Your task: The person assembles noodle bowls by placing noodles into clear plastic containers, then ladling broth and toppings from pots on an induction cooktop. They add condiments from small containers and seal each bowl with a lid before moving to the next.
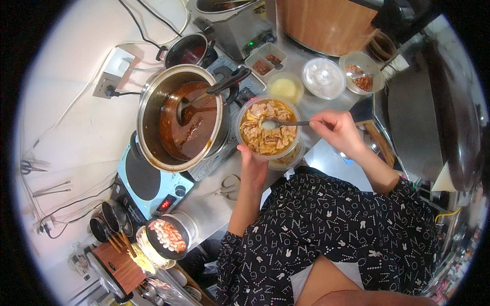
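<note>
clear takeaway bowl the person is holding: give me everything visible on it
The clear plastic bowl is round and thin-walled, held upright and roughly level beside the big steel pot. It is nearly full of pale flat pieces in orange-brown sauce. The left hand grips its near side from below. A metal spoon in the right hand rests over the food, carrying something white. It sits over another clear container.

Food-stall kitchen | stockpot (153, 97) on induction hob (145, 181) | topping tubs (323, 77)

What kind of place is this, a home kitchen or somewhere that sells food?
Probably a small food stall or takeaway kitchen: a big pot of red broth with a ladle, open topping tubs, and a clear takeaway bowl being filled.
</note>
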Demonstrator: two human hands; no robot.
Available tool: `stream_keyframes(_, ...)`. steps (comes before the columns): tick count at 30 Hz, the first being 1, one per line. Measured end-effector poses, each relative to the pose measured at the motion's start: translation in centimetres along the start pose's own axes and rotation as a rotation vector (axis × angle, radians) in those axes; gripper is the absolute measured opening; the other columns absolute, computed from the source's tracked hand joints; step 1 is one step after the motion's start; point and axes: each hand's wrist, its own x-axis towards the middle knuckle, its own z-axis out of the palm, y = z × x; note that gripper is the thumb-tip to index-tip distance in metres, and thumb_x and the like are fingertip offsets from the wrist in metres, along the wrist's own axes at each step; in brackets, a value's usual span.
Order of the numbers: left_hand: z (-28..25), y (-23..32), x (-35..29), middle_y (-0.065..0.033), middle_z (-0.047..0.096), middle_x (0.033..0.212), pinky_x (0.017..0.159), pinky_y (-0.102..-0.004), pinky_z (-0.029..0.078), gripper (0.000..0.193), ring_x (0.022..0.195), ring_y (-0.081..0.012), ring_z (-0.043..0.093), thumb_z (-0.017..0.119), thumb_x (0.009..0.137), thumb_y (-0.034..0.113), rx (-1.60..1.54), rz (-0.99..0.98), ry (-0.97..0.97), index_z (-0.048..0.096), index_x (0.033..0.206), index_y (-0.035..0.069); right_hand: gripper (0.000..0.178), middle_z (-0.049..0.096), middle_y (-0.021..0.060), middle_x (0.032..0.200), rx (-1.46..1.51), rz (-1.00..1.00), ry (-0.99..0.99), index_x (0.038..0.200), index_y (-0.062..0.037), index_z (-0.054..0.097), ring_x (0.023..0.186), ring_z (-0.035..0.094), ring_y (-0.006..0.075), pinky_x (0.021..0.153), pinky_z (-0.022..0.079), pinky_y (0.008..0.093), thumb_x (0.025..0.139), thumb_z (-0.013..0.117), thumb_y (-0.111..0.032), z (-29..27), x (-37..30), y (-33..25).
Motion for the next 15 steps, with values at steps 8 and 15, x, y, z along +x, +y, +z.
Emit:
stream_keyframes(8, -0.3, 0.0, 0.3, -0.0090, 0.029, 0.151, 0.114, -0.0443, 0.023, 0.092, 0.138, -0.0254, 0.030, 0.042, 0.083, 0.070, 0.003, 0.032, 0.013, 0.021, 0.147, 0.007, 0.016, 0.060, -0.0040, 0.065, 0.256, 0.240, 0.054, 0.091, -0.0038, 0.068, 0.047, 0.044, 0.0029, 0.042, 0.036, 0.0192, 0.091, 0.060, -0.018, -3.1, 2.5, 3.2)
stream_keyframes(15, -0.3, 0.1, -0.5, -0.0072, 0.032, 0.150, 0.113, -0.0464, 0.027, 0.095, 0.136, -0.0274, 0.034, 0.042, 0.077, 0.074, 0.050, 0.061, 0.059, 0.025, 0.146, 0.011, 0.028, 0.063, 0.0101, 0.079, -0.745, -0.258, 0.179, 0.104, -0.0102, 0.068, 0.066, 0.062, 0.0284, 0.061, 0.051, 0.0375, 0.083, 0.068, -0.028, -1.6, 8.8, 7.4)
